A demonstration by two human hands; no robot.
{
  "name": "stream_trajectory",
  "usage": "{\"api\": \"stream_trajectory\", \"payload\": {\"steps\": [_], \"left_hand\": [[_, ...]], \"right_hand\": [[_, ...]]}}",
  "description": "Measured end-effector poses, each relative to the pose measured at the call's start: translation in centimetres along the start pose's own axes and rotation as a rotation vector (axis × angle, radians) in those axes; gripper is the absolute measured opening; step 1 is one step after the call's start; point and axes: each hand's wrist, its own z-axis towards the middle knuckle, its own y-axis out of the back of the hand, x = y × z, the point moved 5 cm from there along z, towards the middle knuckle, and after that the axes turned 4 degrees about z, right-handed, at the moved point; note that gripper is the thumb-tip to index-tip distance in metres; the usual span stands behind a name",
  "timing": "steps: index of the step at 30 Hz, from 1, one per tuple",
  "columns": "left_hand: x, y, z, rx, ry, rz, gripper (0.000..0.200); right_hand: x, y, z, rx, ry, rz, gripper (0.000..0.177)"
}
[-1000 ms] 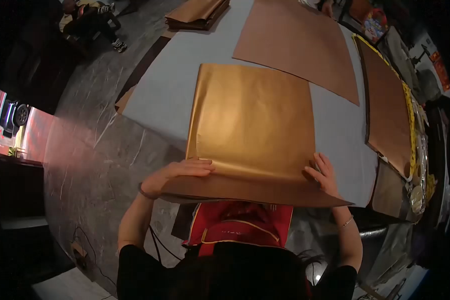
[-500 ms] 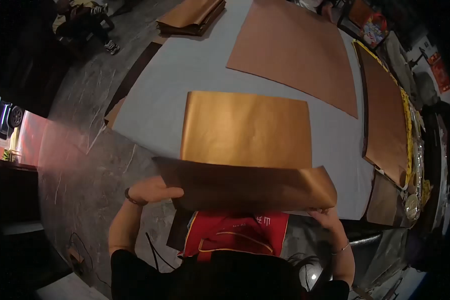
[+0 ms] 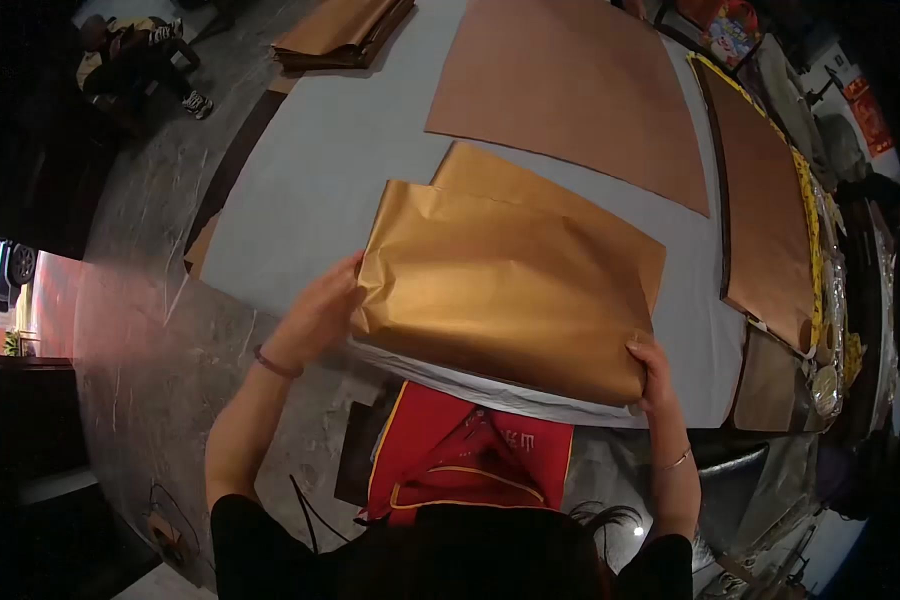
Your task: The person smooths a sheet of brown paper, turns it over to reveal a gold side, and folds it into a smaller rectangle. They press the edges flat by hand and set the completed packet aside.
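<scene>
A large sheet of shiny gold paper (image 3: 500, 285) lies folded over on the grey table (image 3: 320, 170), its upper layer skewed against the lower one. My left hand (image 3: 320, 310) grips the fold's left end at the near table edge. My right hand (image 3: 652, 368) holds the fold's right end. The fold bulges along the near edge and overhangs the table slightly. Below it hangs a red apron (image 3: 470, 460) with gold trim.
A flat brown sheet (image 3: 580, 90) lies further back on the table. Another brown sheet (image 3: 765, 200) with a yellow border lies at the right. A stack of gold paper (image 3: 340, 30) sits at the far left corner. Someone sits on the floor at the upper left.
The near edge of the gold sheet was lifted off the table and carried forward over the far half. Both hands now hold the ends of the resulting fold.
</scene>
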Motion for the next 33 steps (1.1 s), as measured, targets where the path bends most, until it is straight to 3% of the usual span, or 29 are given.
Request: {"api": "stream_trajectory", "payload": {"steps": [1,3,4,6,7,8,10,12,15,20,22,26,33], "left_hand": [[0.1,0.1,-0.8,-0.003,0.003,0.004,0.059],[-0.5,-1.0,-2.5,0.215,-0.115,0.279,0.085],[-0.3,-1.1,-2.8,0.214,-0.111,0.279,0.085],[-0.4,-1.7,-3.4,0.191,-0.225,0.732,0.101],[0.0,-1.8,-2.6,0.114,-0.48,0.899,0.102],[0.6,-1.5,-2.6,0.108,-0.482,0.901,0.102],[0.3,-2.3,-2.8,0.085,-0.323,0.597,0.097],[-0.4,-2.4,-2.9,0.04,-0.264,0.601,0.09],[-0.4,-1.9,-2.5,-0.119,-0.306,0.816,0.08],[-0.2,-2.5,-2.2,-0.147,-0.362,0.957,0.07],[-0.1,-2.6,-2.2,-0.172,-0.368,1.05,0.067],[0.3,-2.3,-2.1,-0.214,-0.454,1.112,0.062],[0.6,-2.5,-1.9,-0.198,-0.276,1.279,0.057]], "right_hand": [[-0.3,0.2,-0.2,-0.061,-0.014,0.025,0.038],[-1.2,2.0,-0.1,-0.041,0.011,0.024,0.039],[-1.5,2.7,-0.1,-0.021,0.04,0.017,0.04],[-2.0,3.0,-0.6,-0.007,0.084,0.052,0.041],[-1.9,2.8,-0.7,0.009,0.134,0.086,0.041],[-2.1,2.8,-0.7,0.015,0.134,0.086,0.041],[-2.5,3.4,-0.7,-0.084,0.154,0.162,0.043],[-2.3,3.5,-0.4,-0.096,0.144,0.142,0.043],[-1.3,1.9,-0.3,-0.107,0.091,0.148,0.043],[-1.1,1.5,-1.0,-0.178,0.029,0.15,0.041],[-0.7,0.8,-1.2,-0.085,0.071,0.122,0.041],[-0.9,0.7,-1.5,-0.098,0.034,0.129,0.041],[-0.7,0.1,-2.3,-0.21,-0.009,0.012,0.039]]}}
